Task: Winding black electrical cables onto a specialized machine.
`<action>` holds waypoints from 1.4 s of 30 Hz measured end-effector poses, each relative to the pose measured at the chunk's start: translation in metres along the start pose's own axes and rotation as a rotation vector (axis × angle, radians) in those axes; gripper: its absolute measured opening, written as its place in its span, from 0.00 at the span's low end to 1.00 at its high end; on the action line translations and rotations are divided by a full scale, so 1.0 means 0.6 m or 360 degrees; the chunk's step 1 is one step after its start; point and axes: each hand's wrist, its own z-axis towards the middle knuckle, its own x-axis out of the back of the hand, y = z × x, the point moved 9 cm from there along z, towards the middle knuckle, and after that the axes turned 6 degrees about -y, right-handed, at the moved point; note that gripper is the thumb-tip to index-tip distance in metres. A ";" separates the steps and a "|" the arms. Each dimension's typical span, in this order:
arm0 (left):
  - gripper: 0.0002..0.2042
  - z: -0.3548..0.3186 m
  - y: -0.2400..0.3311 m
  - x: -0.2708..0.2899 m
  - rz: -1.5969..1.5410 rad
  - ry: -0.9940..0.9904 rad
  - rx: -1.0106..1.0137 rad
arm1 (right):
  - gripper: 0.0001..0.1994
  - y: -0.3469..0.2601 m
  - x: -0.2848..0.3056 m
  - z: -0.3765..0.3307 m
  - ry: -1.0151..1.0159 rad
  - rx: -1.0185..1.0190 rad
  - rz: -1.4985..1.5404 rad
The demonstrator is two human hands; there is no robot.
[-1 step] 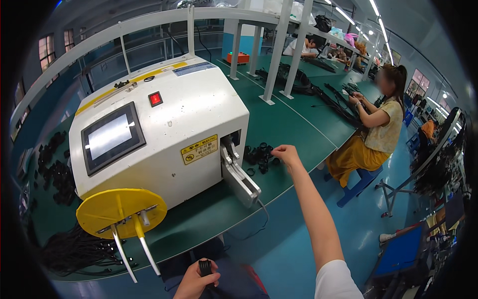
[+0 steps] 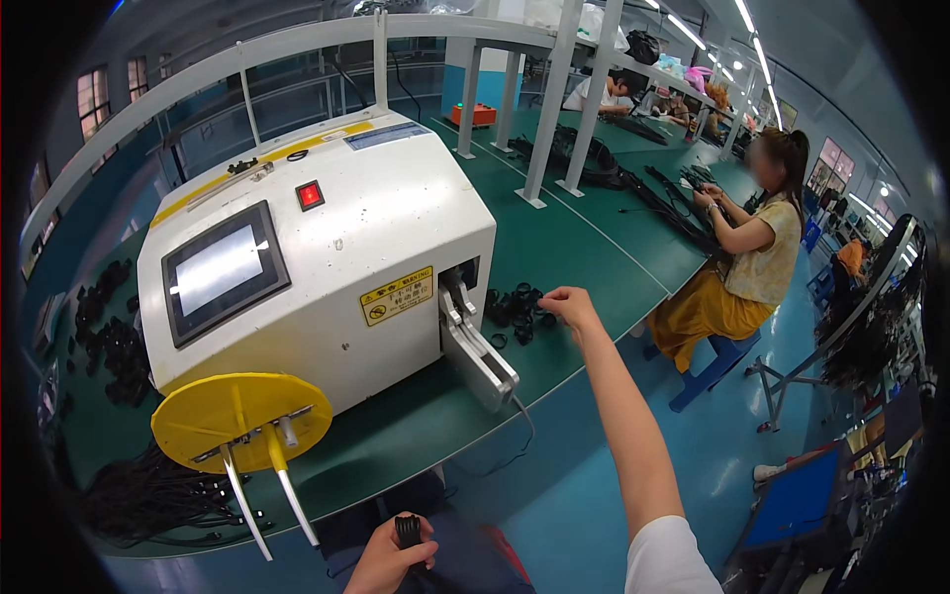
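Note:
Low at the front, my left hand [image 2: 388, 562] is closed round a bundle of black cable [image 2: 408, 532], whose looped strands show above the fingers. My right hand [image 2: 574, 306] reaches over the table with thumb and fingertips pinched together. What the pinch holds, if anything, is too small to make out. Just left of those fingertips lies a pile of small black rings [image 2: 517, 309]. Between the pile and my left hand, a metal arm [image 2: 479, 358] juts from the side of a white machine [image 2: 336, 247]. A yellow disc [image 2: 237, 421] with prongs is mounted on the machine's front.
Black pieces [image 2: 111, 346] and black cables [image 2: 158, 500] lie on the green table [image 2: 554, 371] left of the machine. Grey frame posts [image 2: 550, 109] rise from the tabletop. Further right, a co-worker [image 2: 767, 228] sits on a blue stool [image 2: 714, 371], handling black cables.

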 end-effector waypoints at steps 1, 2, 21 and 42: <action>0.10 0.000 0.003 -0.004 -0.0008 -0.0009 -0.0002 | 0.07 0.000 0.000 -0.004 -0.0021 -0.0080 0.0070; 0.11 -0.002 0.006 -0.008 -0.0015 -0.0018 -0.0005 | 0.07 0.002 0.000 -0.007 -0.0043 -0.0159 0.0140; 0.13 -0.013 0.016 -0.024 0.0079 -0.0087 -0.0066 | 0.05 -0.009 0.041 0.024 0.0517 0.0344 -0.1141; 0.12 -0.011 -0.001 -0.007 0.0027 -0.0011 0.0010 | 0.04 -0.013 -0.003 0.054 0.0287 0.0211 -0.1543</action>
